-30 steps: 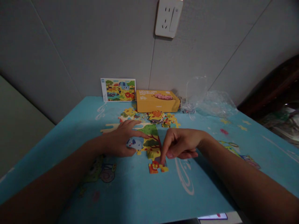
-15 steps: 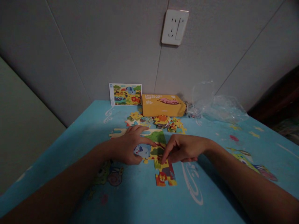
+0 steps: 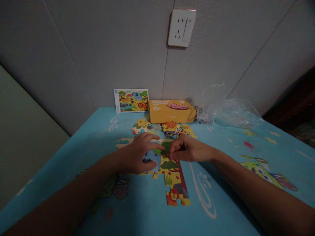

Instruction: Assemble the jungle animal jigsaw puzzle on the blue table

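A partly joined colourful jigsaw (image 3: 173,178) lies on the blue patterned tabletop (image 3: 137,213). My left hand (image 3: 137,155) rests flat on its left part, fingers spread over a blue animal piece. My right hand (image 3: 188,149) hovers at the green tree area of the jigsaw, fingertips pinched together; whether a piece is between them I cannot make out. The two hands almost touch. A lion piece (image 3: 173,196) marks the jigsaw's near end.
Loose puzzle pieces (image 3: 172,127) lie in a heap before a yellow box (image 3: 171,111) at the wall. A reference picture card (image 3: 131,100) leans against the wall. Crumpled clear plastic bags (image 3: 228,109) sit at the back right. A wall socket (image 3: 181,28) is above.
My right hand has moved away from the lion end up to the green tree area, close to my left fingertips. The left hand has stayed on the jigsaw. The view shifted slightly.
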The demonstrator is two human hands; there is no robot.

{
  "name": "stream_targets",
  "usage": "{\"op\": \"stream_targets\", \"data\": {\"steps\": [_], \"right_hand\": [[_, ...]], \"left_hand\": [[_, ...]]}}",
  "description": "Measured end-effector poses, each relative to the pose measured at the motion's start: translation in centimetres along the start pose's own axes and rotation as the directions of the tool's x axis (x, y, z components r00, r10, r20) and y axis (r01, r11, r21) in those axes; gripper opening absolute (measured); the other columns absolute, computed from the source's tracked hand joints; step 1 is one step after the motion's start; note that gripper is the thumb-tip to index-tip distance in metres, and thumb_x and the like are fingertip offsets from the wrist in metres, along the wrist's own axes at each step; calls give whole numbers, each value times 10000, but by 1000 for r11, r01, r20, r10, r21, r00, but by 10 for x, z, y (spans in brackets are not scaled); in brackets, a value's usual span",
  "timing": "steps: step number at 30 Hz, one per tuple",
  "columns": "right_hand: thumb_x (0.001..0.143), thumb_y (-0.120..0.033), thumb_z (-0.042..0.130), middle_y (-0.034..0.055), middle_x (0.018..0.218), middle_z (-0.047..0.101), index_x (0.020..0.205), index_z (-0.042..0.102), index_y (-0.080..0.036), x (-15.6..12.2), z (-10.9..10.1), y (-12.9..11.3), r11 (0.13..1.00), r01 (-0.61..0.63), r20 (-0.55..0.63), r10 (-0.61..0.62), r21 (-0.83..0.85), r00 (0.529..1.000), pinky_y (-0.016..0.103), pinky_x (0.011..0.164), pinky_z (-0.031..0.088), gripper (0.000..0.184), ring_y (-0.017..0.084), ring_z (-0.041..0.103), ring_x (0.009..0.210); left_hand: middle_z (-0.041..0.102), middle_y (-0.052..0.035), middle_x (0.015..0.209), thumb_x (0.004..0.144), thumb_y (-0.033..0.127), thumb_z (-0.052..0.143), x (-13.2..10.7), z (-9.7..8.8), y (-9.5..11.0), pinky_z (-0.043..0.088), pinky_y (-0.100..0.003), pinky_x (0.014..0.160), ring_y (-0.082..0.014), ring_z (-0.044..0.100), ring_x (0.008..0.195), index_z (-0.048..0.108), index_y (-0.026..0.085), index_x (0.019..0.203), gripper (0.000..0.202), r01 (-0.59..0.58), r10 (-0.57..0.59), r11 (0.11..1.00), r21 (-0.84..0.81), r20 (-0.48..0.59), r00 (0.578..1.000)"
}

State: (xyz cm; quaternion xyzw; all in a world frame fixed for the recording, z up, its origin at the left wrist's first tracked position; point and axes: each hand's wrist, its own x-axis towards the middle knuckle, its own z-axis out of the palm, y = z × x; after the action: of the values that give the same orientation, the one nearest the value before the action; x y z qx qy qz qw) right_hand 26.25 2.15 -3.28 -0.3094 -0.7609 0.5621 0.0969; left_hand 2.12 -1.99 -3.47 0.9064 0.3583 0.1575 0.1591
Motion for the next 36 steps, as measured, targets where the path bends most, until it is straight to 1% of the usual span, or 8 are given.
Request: {"op": "stream_targets", "data": {"steps": [2,4,6,8,10,17,24,36], "right_hand": [[791,-436,663,-62,493,416,689,641,-126,4,-1,2,996,71,-257,-81,-47,963,218,434,235,328,54,308,451],[803,-432,634,-44,507,428,697,649,-123,6,-3,6,985,42,-469,-116,-167,876,240,456,239,326,72,323,474],[814,-407,611,-15,538,481,716,672,-120,8,-6,9,955,-34,-581,-150,-294,800,255,476,251,309,91,360,502],[827,-387,587,8,564,527,734,689,-120,9,-7,11,927,-76,-609,-177,-366,774,265,494,268,301,104,393,522],[834,-382,570,14,569,543,729,692,-123,9,-7,12,917,-73,-599,-194,-392,777,269,503,284,305,109,408,524],[823,-371,562,-4,544,530,748,711,-134,9,-1,12,903,-73,-533,-184,-424,826,266,491,288,289,103,401,499],[839,-357,556,-19,532,507,742,697,-149,9,5,8,896,-32,-470,-201,-442,860,260,486,285,270,95,388,490],[882,-429,547,-31,531,461,683,631,-164,10,10,7,910,-17,-420,-174,-414,891,252,480,259,342,87,378,489]], "left_hand": [[570,-122,1311,808,250,615,4,4,-7,351,-495,1097,-294,483,1254,625,218,1231,424,62,-59,998,24,-128,990],[592,-120,1275,799,246,606,8,7,-16,365,-497,1076,-298,498,1219,610,199,1249,452,211,-179,974,86,-280,943],[601,-130,1247,788,267,613,10,9,-26,391,-503,1045,-322,500,1198,604,173,1260,481,455,-370,883,116,-425,826],[599,-153,1248,782,338,638,11,9,-36,408,-522,1016,-361,494,1192,596,147,1273,528,671,-543,733,108,-501,674],[599,-161,1254,775,429,656,10,7,-44,417,-537,993,-389,492,1189,589,145,1282,584,763,-636,637,110,-484,601],[672,-88,1143,780,378,649,13,2,-50,440,-463,960,-344,546,1130,581,174,1264,530,770,-684,637,41,-429,589],[675,-81,1021,741,313,666,13,4,-54,462,-421,939,-278,617,992,644,185,1151,431,711,-618,702,-28,-520,590],[636,-32,841,762,306,700,14,2,-39,528,-321,755,-165,615,752,687,166,874,179,321,-334,929,-182,-785,521]]}}
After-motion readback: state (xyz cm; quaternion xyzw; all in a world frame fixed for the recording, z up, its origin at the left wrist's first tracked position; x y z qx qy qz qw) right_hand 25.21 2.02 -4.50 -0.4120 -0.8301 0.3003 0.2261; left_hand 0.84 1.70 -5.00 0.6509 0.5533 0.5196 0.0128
